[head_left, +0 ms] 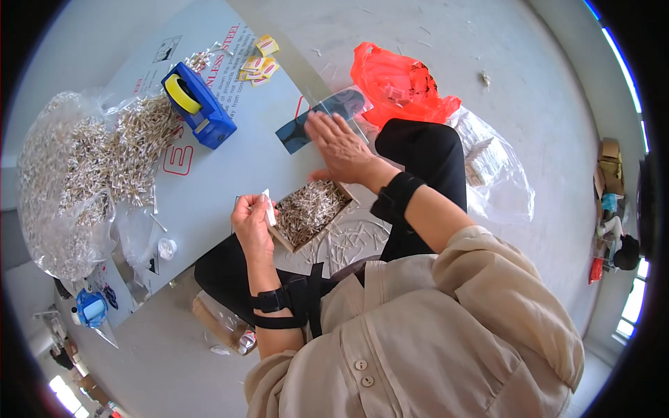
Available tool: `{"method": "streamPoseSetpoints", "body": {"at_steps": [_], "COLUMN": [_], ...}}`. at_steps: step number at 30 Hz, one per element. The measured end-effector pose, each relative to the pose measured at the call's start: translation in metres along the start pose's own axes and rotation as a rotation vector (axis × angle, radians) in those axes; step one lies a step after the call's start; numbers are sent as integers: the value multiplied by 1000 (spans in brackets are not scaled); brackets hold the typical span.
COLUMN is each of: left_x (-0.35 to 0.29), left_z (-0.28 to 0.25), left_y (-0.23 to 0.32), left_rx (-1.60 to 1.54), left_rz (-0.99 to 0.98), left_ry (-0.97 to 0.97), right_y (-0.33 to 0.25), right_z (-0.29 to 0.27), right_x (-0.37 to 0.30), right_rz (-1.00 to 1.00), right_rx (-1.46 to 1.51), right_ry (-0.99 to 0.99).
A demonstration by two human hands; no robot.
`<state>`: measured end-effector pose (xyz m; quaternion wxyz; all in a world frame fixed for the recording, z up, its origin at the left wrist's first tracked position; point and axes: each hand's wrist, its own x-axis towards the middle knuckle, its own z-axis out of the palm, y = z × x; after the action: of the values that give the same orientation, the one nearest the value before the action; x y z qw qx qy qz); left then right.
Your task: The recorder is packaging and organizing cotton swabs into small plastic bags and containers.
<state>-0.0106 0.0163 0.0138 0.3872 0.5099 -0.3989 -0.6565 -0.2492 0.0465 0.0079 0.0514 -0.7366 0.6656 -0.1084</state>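
Note:
My left hand is closed around a narrow white piece, too small to make out its kind, beside the left end of an open cardboard box. Loose cotton swabs with thin pale sticks fill this box. My right hand lies with fingers stretched out beyond the box. Its fingertips are over a dark blue, partly see-through printed sheet at the table's edge. Whether they press on the sheet cannot be made out.
On the table stand a blue tape dispenser, yellow printed packets and a large clear bag of cotton swabs. A red plastic bag and a clear bag of white packs lie right. Swabs are scattered below the box.

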Motion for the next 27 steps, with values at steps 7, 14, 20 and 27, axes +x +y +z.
{"method": "streamPoseSetpoints", "body": {"at_steps": [7, 14, 20, 27], "left_x": [0, 2, -1, -3], "left_z": [-19, -6, -16, -7], "left_y": [2, 2, 4, 8], "left_rx": [-25, -17, -49, -43], "left_rz": [-17, -36, 3, -28], "left_ry": [58, 56, 83, 73], "right_y": [-39, -16, -32, 3], "right_z": [-61, 9, -14, -2], "right_x": [-19, -12, -45, -15], "right_rz": [-303, -323, -321, -241], "right_rx": [297, 184, 647, -202], "right_ry": [-1398, 172, -578, 6]}}
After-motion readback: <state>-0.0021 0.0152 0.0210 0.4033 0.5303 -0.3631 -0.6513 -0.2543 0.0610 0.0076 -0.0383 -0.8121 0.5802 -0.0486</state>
